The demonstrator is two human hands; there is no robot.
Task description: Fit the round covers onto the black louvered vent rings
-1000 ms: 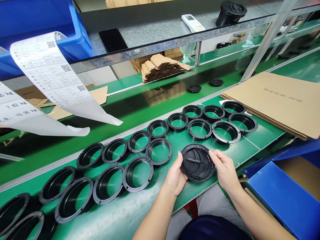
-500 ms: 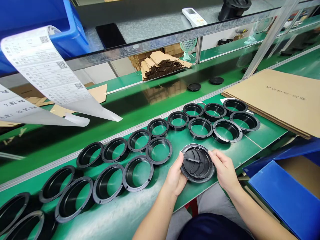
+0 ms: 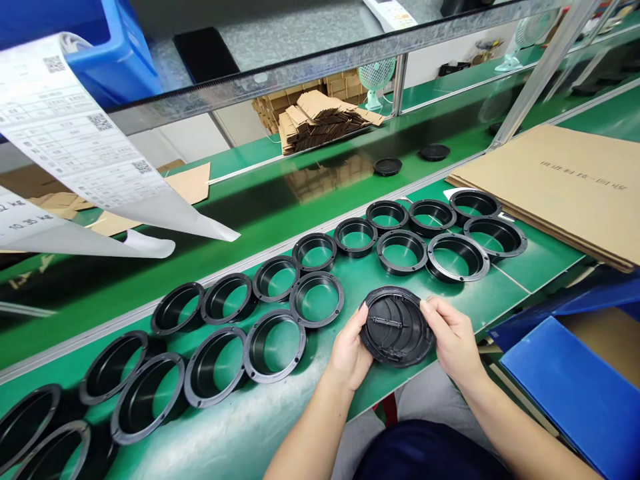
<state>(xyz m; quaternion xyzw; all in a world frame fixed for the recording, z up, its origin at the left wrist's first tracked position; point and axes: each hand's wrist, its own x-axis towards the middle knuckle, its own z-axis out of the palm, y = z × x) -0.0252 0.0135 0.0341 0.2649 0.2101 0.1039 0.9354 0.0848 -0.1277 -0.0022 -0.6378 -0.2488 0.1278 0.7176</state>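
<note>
A round black plastic vent (image 3: 397, 327), with curved slats and a thin bar across its face, is held between my two hands above the front edge of the green table. My left hand (image 3: 351, 350) grips its left rim, thumb on top. On the opposite rim, my right hand (image 3: 453, 337) pinches with thumb and fingers; some fingertips are hidden beneath. Behind and to the left, several black flanged rings (image 3: 317, 300) stand in rough rows on the green tabletop (image 3: 240, 433), open in the middle. The nearest rings do not touch the vent.
A green conveyor belt (image 3: 300, 207) runs behind the table, carrying black round parts (image 3: 387, 167). Flat cardboard (image 3: 560, 187) lies at the right, above a blue bin (image 3: 575, 393). Paper labels (image 3: 85, 133) hang from the upper shelf at left, near a blue crate (image 3: 115, 60).
Both hands still hold the vent; its face has tilted slightly and its rim catches less light. The whole view has shifted a little.
</note>
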